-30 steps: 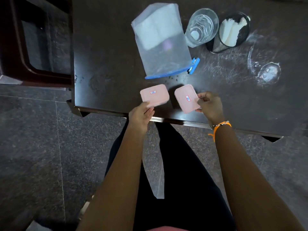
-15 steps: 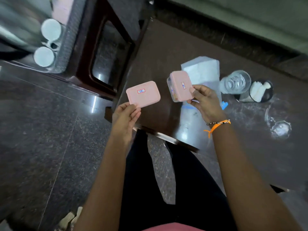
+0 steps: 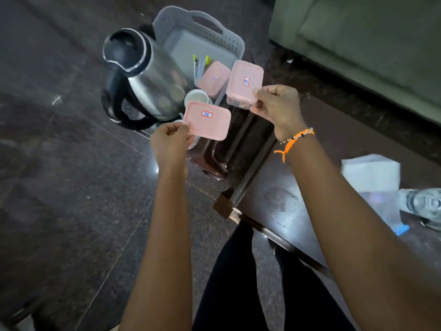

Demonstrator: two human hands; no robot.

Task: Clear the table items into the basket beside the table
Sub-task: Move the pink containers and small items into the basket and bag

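A kettle (image 3: 145, 77) stands at the left, in the grey basket (image 3: 229, 39) as far as one can tell. The left hand (image 3: 170, 143) pinches a pink box (image 3: 207, 120) (label 18) by its corner, beside the kettle. The right hand (image 3: 279, 106) grips a second box (image 3: 244, 82) over the basket, where a third (image 3: 212, 80) lies. A plastic bag (image 3: 372, 177) lies on the table (image 3: 274, 199).

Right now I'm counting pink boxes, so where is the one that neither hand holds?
In the head view it lies in the grey basket, upper centre: the third pink box, beside the steel kettle and a white cup.
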